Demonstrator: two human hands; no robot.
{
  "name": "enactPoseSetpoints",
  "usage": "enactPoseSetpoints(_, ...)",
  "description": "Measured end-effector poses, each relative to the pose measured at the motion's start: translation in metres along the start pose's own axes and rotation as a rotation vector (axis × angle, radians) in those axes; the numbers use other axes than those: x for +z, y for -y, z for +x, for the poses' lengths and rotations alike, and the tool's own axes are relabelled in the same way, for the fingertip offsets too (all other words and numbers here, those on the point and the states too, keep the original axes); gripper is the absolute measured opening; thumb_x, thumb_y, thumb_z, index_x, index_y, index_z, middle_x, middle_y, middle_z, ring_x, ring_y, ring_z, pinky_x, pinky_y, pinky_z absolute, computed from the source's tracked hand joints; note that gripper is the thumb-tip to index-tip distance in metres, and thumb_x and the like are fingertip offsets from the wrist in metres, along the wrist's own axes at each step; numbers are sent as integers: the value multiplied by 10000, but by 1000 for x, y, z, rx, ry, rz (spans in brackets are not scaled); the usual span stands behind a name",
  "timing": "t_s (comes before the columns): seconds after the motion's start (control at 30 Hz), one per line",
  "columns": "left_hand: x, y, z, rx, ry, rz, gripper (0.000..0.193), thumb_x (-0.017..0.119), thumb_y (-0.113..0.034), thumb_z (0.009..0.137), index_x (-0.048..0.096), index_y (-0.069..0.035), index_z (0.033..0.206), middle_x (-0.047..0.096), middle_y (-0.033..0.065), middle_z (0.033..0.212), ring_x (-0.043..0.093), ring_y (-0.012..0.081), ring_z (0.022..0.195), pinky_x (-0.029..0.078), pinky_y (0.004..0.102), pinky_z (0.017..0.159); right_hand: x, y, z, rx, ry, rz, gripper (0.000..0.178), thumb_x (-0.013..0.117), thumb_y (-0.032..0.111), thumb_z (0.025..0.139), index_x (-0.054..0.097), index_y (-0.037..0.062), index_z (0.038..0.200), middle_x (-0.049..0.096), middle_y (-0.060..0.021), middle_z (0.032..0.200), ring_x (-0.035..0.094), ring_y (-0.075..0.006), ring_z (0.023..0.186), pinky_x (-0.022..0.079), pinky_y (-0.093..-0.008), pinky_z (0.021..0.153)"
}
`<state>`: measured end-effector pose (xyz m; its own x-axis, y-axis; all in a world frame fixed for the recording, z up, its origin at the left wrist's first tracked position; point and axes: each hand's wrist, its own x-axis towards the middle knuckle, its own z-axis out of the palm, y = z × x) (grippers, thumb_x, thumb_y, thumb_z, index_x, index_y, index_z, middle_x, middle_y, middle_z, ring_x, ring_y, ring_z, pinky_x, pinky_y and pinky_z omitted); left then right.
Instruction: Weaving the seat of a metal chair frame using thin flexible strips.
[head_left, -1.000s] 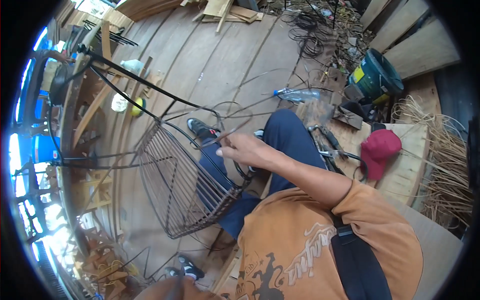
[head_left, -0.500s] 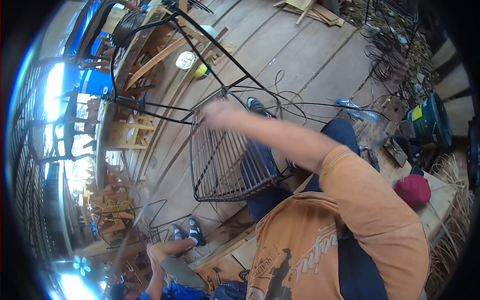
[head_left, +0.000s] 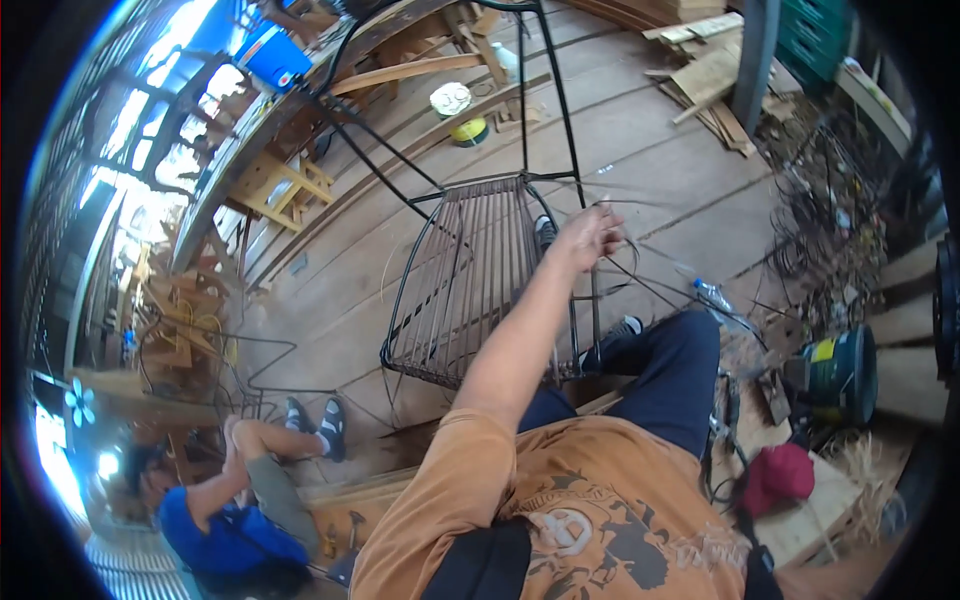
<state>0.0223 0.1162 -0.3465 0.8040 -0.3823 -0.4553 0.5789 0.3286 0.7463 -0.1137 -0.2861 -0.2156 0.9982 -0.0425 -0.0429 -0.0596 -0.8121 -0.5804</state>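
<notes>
We have our left hand (head_left: 592, 238) reached out over the right-hand side of the dark metal frame (head_left: 523, 110), the fingers curled and fairly narrow, with a thin dark strand (head_left: 652, 204) running off to the right from close by them. We cannot tell whether the fingers grip that strand or merely brush it. Our right hand lies beyond the edge of the view, so we cannot tell how it stands.

The frame is right in front of us, its near end by our lap and its bare bars stretching away over the plank floor (head_left: 330, 290). Brown strips (head_left: 480, 270) run side by side along its length, with narrow gaps between them. Our left forearm (head_left: 522, 340) crosses above the right edge of these strips, and a dark shoe (head_left: 545, 232) shows just beside them.

To our right, a clear bottle (head_left: 712, 293) lies on the floor, near a dark tangle of strands (head_left: 800, 240). Closer in we have a dark green bucket (head_left: 848, 375) with a yellow label, and a red cap (head_left: 778, 480) on the pale wooden surface (head_left: 835, 490). A yellow tub (head_left: 468, 132) stands beyond the frame; at lower left, another person (head_left: 225, 530) in blue sits with knees bent
</notes>
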Motion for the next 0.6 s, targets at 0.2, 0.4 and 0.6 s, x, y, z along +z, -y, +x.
enactPoseSetpoints(0.2,11,-12,82,281,-342,-322,196,488,-182,830,501,-101,653,470,17,558,474,149,480,339,322,393,-58,-85,-8,96,5,-161,234,517,197,863,643,15,939,665,-134,842,639,-195,728,506,-313,626)
enactPoseSetpoints(0.4,189,134,-38,767,-41,1127,163,509,-54,768,526,15,915,586,215,740,613,376,705,480,482,573,44,-7,53,-250,259,124,185,543,152,846,616,42,975,652,-40,873,578,-121,757,464,-292,648)
enactPoseSetpoints(0.6,206,152,-132,128,588,483,142,556,-128,802,591,-19,885,616,170,725,637,321,646,512,426,634,166,165,63,189,675,234,314,572,324,836,583,10,846,555,-44,715,505,-146,569,416,-305,442)
